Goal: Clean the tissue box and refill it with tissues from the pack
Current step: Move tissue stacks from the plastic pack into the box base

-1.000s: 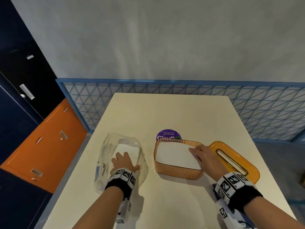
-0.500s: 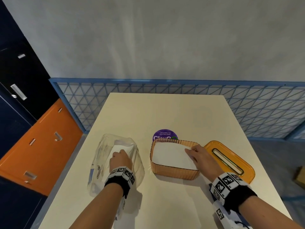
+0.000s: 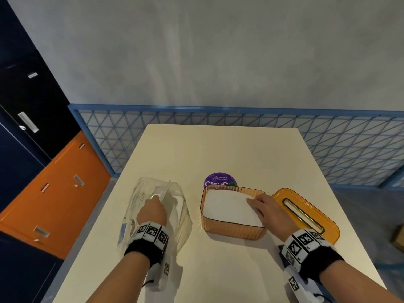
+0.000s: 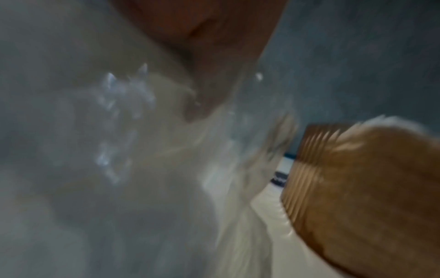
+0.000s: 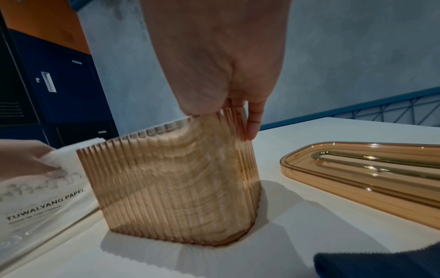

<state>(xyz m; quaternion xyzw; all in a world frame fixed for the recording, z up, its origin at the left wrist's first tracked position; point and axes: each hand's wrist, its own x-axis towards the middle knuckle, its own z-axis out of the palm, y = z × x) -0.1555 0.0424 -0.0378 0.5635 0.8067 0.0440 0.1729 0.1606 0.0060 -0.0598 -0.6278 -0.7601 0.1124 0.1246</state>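
Note:
An amber ribbed tissue box (image 3: 231, 229) stands open on the table with a white tissue stack (image 3: 225, 204) inside. My right hand (image 3: 265, 207) grips its right end wall, with fingers over the rim (image 5: 238, 116). The box's amber lid (image 3: 306, 215) lies flat to its right, slot up. On the left lies the clear plastic tissue pack (image 3: 175, 215), also seen in the right wrist view (image 5: 35, 197). My left hand (image 3: 153, 209) reaches into it, fingers curled round white tissues (image 5: 78, 146). The left wrist view is blurred, showing the plastic pack (image 4: 119, 131) and the tissue box (image 4: 357, 178).
A round purple sticker (image 3: 219, 181) sits on the cream table (image 3: 218, 149) just behind the box. A blue lattice fence (image 3: 338, 149) runs behind the table. Orange (image 3: 54, 193) and dark blue cabinets stand to the left.
My left hand went from lying flat on the tissues in the pack to curling round them and reaching deeper. The right hand has stayed on the box's right end.

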